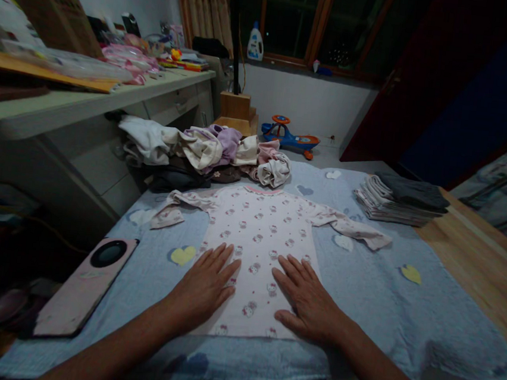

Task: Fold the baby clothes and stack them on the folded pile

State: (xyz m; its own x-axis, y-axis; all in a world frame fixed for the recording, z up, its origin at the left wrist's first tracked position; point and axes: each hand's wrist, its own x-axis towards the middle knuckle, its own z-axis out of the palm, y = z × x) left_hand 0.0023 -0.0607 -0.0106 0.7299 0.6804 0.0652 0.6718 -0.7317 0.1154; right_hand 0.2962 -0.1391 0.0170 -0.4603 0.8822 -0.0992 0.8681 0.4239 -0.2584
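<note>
Okay, the left hand (202,286) and right hand (310,300) press spread flat on one white long-sleeved top (258,232) dotted with Hello Kitty faces. It lies outstretched on a pale blue heart-patched blanket (372,309).

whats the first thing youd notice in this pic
The eye goes first to a pale pink Hello Kitty-print long-sleeved garment spread flat in the middle of a light blue blanket, with the left hand and right hand pressed open on its lower half. Behind it lies a heap of crumpled clothes, and to the right sits a neat stack of folded clothes. Farther back, a blue and orange ride-on toy stands by the wall.
</note>
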